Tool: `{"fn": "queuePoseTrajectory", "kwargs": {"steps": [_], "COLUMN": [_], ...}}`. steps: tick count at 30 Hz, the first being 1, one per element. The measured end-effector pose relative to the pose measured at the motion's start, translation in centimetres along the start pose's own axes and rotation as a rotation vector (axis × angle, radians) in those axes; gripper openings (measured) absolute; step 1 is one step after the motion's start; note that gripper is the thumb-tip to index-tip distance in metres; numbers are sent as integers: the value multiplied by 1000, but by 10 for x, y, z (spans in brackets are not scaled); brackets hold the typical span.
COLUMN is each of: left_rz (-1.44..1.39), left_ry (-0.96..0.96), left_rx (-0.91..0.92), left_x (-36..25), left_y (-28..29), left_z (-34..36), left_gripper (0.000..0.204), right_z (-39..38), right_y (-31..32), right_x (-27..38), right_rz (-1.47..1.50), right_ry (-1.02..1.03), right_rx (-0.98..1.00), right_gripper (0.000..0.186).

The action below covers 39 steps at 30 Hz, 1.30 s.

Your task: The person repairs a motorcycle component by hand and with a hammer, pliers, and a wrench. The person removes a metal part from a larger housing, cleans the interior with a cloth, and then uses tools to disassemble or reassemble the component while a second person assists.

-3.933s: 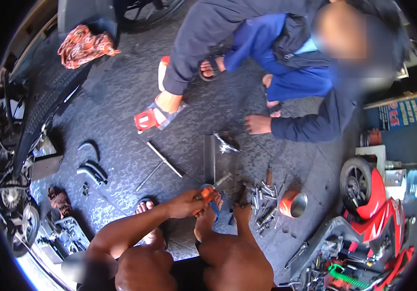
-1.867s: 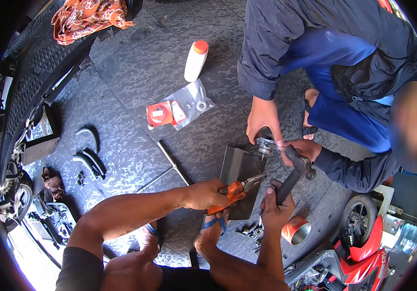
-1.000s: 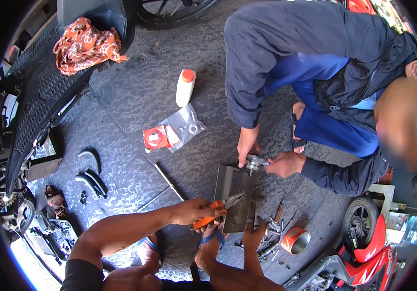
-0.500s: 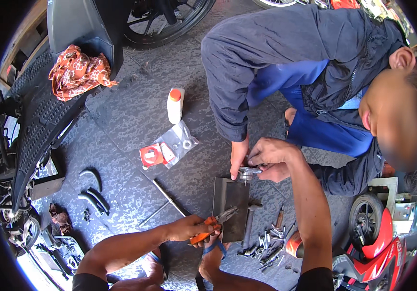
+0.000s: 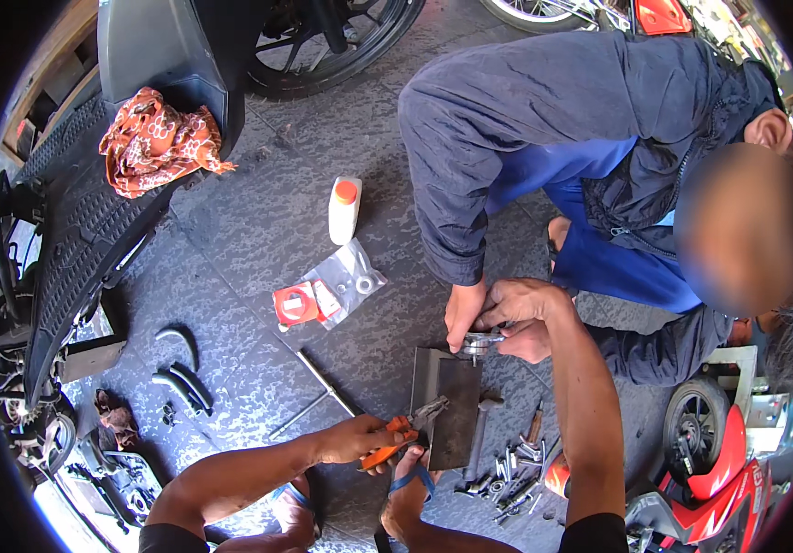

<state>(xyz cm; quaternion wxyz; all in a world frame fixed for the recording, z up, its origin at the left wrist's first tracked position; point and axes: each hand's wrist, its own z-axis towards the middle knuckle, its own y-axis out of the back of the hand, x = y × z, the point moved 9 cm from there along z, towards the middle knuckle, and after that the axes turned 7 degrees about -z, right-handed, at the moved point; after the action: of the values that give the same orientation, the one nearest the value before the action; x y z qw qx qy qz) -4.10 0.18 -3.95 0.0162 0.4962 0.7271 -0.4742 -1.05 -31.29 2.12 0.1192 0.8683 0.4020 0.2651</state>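
- The left hand (image 5: 346, 441) is wrapped tight around the orange-handled pliers (image 5: 403, 433), whose tips touch the left edge of the dark rectangular metal plate (image 5: 452, 410) lying on the grey floor (image 5: 258, 230).
- The right hand (image 5: 521, 302) reaches to the plate's far edge, fingers curled onto the small round silver metal part (image 5: 479, 343), beside a co-worker's hand (image 5: 463, 313).
- Done well, the pliers should bite squarely and pin the plate while the part is worked.
- How firmly the right hand grips the part cannot be told; the part's shape is half hidden by fingers.
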Motion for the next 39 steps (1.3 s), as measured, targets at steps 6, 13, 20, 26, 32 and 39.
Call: {"fn": "queuePoseTrajectory", "kwargs": {"steps": [6,13,20,26,32,39], "left_rz": [-29,-15,60,104,80,137], "left_ry": [-6,-76,-64,-46,-5,-56], "left_rx": [-10,66,52,91,47,35], "left_x": [-5,-43,-54,-48,-53,-71], "left_y": [0,-14,-19,-22,-20,-21], "left_z": [3,7,13,15,20,31], "left_gripper": [58,62,56,64,63,65], "right_z": [3,-102,-150,-122,-97,-82], "right_y": [2,10,-133,-236,-300,-391], "right_x": [-4,-5,-29,-43,-79,-86], "right_rz": [-32,563,950,1120,887,572], "right_ry": [16,41,-105,-208,-388,-627], "right_rx": [-72,-907,-996,-815,-960,-1018], "right_gripper": [37,25,26,21,24,55]}}
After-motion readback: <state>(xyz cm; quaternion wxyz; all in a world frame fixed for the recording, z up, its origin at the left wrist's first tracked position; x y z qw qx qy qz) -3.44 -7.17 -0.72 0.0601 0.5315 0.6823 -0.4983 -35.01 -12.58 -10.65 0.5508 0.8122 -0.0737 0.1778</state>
